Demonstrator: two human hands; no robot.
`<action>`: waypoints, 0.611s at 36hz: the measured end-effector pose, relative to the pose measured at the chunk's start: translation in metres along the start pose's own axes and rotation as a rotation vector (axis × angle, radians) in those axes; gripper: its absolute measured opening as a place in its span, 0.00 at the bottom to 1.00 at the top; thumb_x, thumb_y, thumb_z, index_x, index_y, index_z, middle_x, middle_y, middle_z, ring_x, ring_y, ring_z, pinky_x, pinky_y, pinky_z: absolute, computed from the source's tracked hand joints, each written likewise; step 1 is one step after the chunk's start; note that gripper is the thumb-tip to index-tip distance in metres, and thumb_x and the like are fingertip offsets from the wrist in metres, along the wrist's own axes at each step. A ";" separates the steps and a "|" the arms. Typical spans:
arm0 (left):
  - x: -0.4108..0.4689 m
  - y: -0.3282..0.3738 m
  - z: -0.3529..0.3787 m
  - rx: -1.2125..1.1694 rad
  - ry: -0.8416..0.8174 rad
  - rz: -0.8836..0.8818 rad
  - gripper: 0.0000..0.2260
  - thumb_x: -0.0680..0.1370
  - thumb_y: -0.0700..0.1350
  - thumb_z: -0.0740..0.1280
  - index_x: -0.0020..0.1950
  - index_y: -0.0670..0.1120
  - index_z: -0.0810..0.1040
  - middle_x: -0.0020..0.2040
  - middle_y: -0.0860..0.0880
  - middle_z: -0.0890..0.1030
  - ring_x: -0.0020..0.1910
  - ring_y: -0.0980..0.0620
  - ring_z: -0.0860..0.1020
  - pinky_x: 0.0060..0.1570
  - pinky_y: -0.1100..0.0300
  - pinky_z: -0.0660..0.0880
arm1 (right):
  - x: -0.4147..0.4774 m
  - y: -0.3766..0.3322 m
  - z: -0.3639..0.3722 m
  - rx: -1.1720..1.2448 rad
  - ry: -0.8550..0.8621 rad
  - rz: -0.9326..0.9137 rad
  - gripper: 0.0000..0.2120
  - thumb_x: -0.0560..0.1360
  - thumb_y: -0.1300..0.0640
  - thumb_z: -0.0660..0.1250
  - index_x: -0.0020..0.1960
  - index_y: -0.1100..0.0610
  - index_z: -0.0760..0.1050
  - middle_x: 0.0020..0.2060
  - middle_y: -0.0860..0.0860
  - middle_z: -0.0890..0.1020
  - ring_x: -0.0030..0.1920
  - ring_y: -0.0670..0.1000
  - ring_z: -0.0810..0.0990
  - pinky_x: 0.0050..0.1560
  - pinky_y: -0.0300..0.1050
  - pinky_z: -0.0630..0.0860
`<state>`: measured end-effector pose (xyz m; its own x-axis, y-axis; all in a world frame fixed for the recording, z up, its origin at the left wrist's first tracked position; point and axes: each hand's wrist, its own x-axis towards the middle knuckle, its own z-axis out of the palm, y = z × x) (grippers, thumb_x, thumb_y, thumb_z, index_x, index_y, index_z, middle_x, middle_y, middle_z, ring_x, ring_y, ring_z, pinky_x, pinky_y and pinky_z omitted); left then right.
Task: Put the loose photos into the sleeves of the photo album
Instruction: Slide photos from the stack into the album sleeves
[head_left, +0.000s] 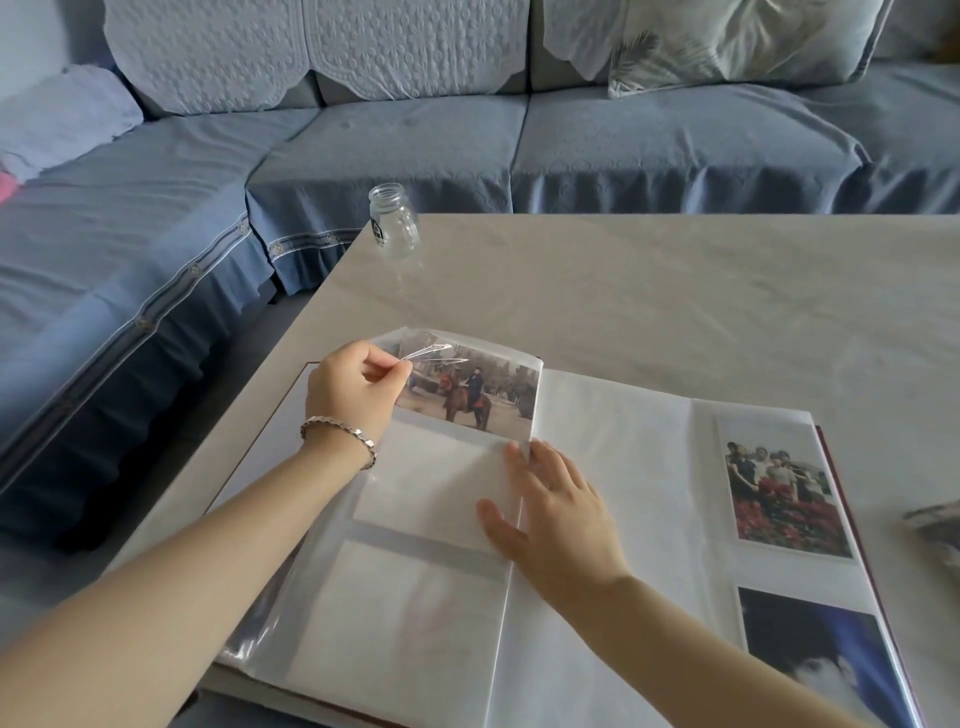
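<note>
The clear sleeve (434, 351) is pinched by the left hand (347, 397); the album page (421, 488) is pressed by the flat right hand (558, 519).

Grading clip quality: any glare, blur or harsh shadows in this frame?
Head view: soft, even light, no hard shadows; bright glare on the lifted sleeve pinched by the left hand; horse photo sharp enough; right hand slightly soft.

1. Open counter (675, 291) stretches behind the album (613, 431) to the far edge.
2. A jar (393, 228) stands at the far left corner, well apart from the album.
3. The left hand (348, 395), pinching a sleeve (441, 349), and the flat right hand (550, 514) cover the left page; the right page lies unblocked.
</note>
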<state>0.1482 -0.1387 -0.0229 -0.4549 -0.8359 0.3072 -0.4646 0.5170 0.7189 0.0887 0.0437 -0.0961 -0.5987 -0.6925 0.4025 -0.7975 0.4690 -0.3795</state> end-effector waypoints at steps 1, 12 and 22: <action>0.001 0.000 -0.001 -0.035 -0.010 -0.016 0.08 0.71 0.40 0.71 0.34 0.47 0.76 0.30 0.57 0.77 0.31 0.60 0.76 0.35 0.67 0.70 | 0.000 0.000 0.000 0.000 0.000 0.000 0.28 0.69 0.40 0.56 0.55 0.59 0.80 0.50 0.55 0.82 0.51 0.54 0.82 0.45 0.44 0.79; 0.006 -0.008 0.002 -0.073 -0.198 -0.303 0.08 0.74 0.38 0.69 0.52 0.43 0.75 0.41 0.46 0.81 0.34 0.55 0.79 0.41 0.62 0.77 | 0.000 -0.001 -0.003 0.041 -0.050 0.026 0.28 0.69 0.40 0.56 0.55 0.60 0.80 0.50 0.54 0.82 0.52 0.54 0.82 0.46 0.44 0.79; -0.023 -0.001 0.053 0.333 -0.799 0.619 0.19 0.83 0.49 0.49 0.75 0.55 0.55 0.70 0.63 0.48 0.71 0.65 0.44 0.68 0.69 0.38 | 0.000 -0.003 -0.010 0.125 -0.132 0.046 0.28 0.70 0.41 0.57 0.56 0.59 0.79 0.49 0.54 0.81 0.52 0.55 0.81 0.48 0.44 0.78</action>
<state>0.1189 -0.1102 -0.0642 -0.9938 -0.1087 -0.0243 -0.1105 0.9362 0.3336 0.0909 0.0478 -0.0866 -0.6127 -0.7419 0.2722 -0.7492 0.4357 -0.4988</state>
